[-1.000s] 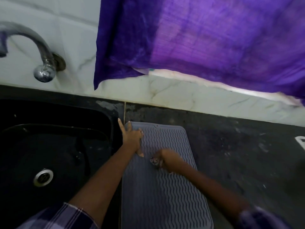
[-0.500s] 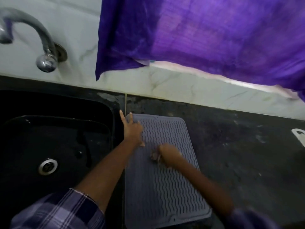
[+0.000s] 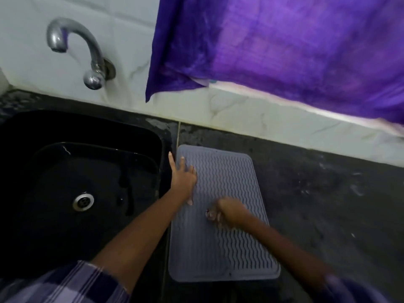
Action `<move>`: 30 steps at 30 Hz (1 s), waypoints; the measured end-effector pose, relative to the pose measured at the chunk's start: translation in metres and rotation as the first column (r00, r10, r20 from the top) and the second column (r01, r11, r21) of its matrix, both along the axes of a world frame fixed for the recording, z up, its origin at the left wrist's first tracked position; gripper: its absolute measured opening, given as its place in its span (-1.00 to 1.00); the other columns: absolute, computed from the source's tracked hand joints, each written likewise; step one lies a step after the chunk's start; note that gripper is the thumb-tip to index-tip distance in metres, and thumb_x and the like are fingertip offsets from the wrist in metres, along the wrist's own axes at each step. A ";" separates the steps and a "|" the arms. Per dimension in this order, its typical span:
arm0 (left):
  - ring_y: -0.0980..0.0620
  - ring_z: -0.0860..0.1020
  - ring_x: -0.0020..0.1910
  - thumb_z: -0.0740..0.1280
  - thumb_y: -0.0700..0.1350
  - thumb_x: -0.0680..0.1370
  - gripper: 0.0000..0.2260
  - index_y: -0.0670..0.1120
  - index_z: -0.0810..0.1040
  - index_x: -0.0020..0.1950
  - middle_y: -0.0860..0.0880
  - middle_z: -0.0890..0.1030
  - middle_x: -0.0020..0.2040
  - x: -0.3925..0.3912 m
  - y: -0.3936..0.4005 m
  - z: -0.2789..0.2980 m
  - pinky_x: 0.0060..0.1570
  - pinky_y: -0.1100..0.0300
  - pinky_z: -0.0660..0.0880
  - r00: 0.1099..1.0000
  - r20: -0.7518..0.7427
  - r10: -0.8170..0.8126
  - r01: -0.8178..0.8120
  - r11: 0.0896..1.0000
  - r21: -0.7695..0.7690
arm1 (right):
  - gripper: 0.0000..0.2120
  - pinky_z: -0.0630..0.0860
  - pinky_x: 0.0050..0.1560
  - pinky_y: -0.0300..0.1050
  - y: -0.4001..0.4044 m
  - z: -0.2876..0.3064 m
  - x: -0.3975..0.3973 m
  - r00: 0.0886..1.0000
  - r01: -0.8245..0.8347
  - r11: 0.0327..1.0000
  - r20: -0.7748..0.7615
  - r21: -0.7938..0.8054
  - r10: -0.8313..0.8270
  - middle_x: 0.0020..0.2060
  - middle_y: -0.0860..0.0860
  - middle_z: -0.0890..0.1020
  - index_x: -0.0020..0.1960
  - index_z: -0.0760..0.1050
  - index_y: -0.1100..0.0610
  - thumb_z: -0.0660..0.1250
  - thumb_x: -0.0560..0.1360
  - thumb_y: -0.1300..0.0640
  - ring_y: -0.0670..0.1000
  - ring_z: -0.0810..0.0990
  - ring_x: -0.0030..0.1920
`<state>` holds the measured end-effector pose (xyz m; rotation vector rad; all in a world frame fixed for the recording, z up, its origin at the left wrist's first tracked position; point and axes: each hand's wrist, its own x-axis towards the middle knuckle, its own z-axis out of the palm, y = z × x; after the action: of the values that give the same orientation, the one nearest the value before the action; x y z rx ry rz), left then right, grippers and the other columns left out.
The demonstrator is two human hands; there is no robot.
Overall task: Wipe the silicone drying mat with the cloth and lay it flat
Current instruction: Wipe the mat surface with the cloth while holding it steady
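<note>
Dark, scuffed desk (image 3: 317,193) beneath a white marbled wall, one black sink (image 3: 65,182) sunk at its left end under one chrome tap (image 3: 91,55), one purple curtain (image 3: 284,51) overhead, cut off at the top and right. One grey silicone mat (image 3: 218,248) lying flat against the sink's right edge, near edge level with the desk's front. Left hand (image 3: 182,179) spread flat, grip wide, on the mat's far-left corner; right hand (image 3: 229,212) blurred at mid-mat, fingers curled, cloth too smeared to make out.
</note>
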<state>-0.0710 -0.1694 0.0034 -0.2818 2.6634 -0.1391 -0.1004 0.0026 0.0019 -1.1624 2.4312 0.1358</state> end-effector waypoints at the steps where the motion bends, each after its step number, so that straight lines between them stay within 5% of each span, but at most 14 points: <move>1: -0.32 -0.23 0.55 0.46 0.34 0.28 0.06 -0.06 0.05 0.59 -0.08 0.01 0.61 0.004 0.008 -0.002 0.25 -0.60 -0.27 0.999 0.028 0.034 -0.034 0.999 -0.006 | -0.79 0.45 0.18 -0.02 -0.016 0.009 -0.020 0.999 0.018 0.999 -0.047 -0.041 -0.020 0.10 0.13 0.62 0.11 0.58 0.15 0.30 0.54 0.09 0.13 0.57 0.14; 5: -0.33 -0.27 0.54 0.50 0.37 0.18 0.19 -0.03 -0.06 0.60 -0.05 -0.09 0.61 0.016 0.028 -0.025 0.14 -0.63 -0.35 0.990 0.126 0.068 -0.058 0.995 -0.081 | -0.75 0.45 0.24 0.02 -0.072 -0.007 -0.061 0.943 0.187 0.972 -0.252 -0.143 -0.218 0.17 0.18 0.60 0.19 0.55 0.20 0.24 0.56 0.18 0.18 0.55 0.20; 10: -0.29 -0.16 0.57 0.54 0.29 0.21 0.04 -0.02 0.16 0.55 -0.03 0.20 0.55 0.030 0.031 -0.022 0.23 -0.58 -0.32 0.995 -0.004 0.095 -0.095 0.994 -0.053 | -0.69 0.35 0.37 0.07 -0.025 -0.039 0.017 0.923 0.301 0.934 -0.189 -0.191 -0.336 0.26 0.12 0.51 0.24 0.49 0.10 0.19 0.56 0.04 0.17 0.44 0.32; 15: -0.31 -0.14 0.57 0.46 0.29 0.32 -0.01 -0.08 0.09 0.57 -0.07 0.16 0.56 0.056 0.038 -0.010 0.27 -0.59 -0.26 0.983 -0.025 0.181 -0.182 0.983 -0.028 | -0.76 0.50 0.18 0.08 0.021 -0.015 0.060 0.986 -0.148 0.989 -0.072 0.020 0.149 0.12 0.18 0.60 0.14 0.54 0.23 0.19 0.58 0.15 0.19 0.55 0.16; 18: -0.33 -0.20 0.56 0.47 0.33 0.28 0.14 -0.10 -0.10 0.60 -0.09 -0.01 0.61 0.060 0.038 -0.008 0.24 -0.59 -0.27 0.983 0.041 0.179 -0.174 0.979 -0.104 | -0.71 0.48 0.27 0.13 -0.032 0.002 0.006 0.977 0.012 1.000 -0.213 0.003 -0.011 0.12 0.20 0.60 0.16 0.53 0.27 0.26 0.56 0.08 0.20 0.56 0.17; 21: -0.32 -0.18 0.56 0.49 0.35 0.22 0.22 -0.12 -0.15 0.59 -0.09 -0.03 0.61 0.064 0.038 -0.018 0.22 -0.59 -0.29 0.994 0.019 0.111 -0.106 0.976 -0.192 | -0.73 0.40 0.33 0.05 -0.048 -0.017 0.008 0.935 0.234 0.952 -0.223 -0.198 -0.276 0.25 0.22 0.51 0.24 0.46 0.27 0.22 0.56 0.24 0.19 0.47 0.28; 26: -0.30 -0.15 0.57 0.44 0.37 0.26 0.16 -0.14 -0.10 0.59 -0.10 0.02 0.61 0.077 0.032 -0.015 0.26 -0.59 -0.25 0.986 -0.073 0.151 -0.160 0.976 -0.145 | -0.78 0.49 0.18 0.12 0.052 -0.029 0.115 0.975 0.154 0.951 -0.114 -0.270 -0.190 0.07 0.11 0.60 0.08 0.54 0.12 0.14 0.56 0.16 0.16 0.54 0.14; 28: -0.31 -0.15 0.56 0.44 0.34 0.31 0.13 -0.16 -0.12 0.59 -0.13 0.02 0.60 0.082 0.037 -0.011 0.29 -0.57 -0.24 0.988 -0.078 0.135 -0.145 0.978 -0.149 | -0.83 0.50 0.13 0.04 0.077 -0.018 0.125 1.000 -0.009 0.988 -0.011 -0.157 0.008 0.04 0.14 0.62 0.05 0.56 0.18 0.24 0.52 0.21 0.15 0.57 0.10; 30: -0.32 -0.16 0.56 0.45 0.32 0.31 0.16 -0.18 -0.17 0.59 -0.13 -0.01 0.61 0.082 0.044 -0.011 0.29 -0.55 -0.25 0.992 -0.078 0.098 -0.111 0.977 -0.184 | -0.85 0.52 -0.02 -0.08 0.061 0.005 0.097 0.999 -0.014 0.997 0.045 -0.079 0.018 -0.13 0.19 0.67 -0.08 0.59 0.26 0.30 0.53 0.19 0.17 0.63 -0.02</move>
<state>0.0111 -0.1252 -0.0079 -0.4950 2.6992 -0.3545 -0.0032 0.0637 0.0069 -1.2059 2.4069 0.0180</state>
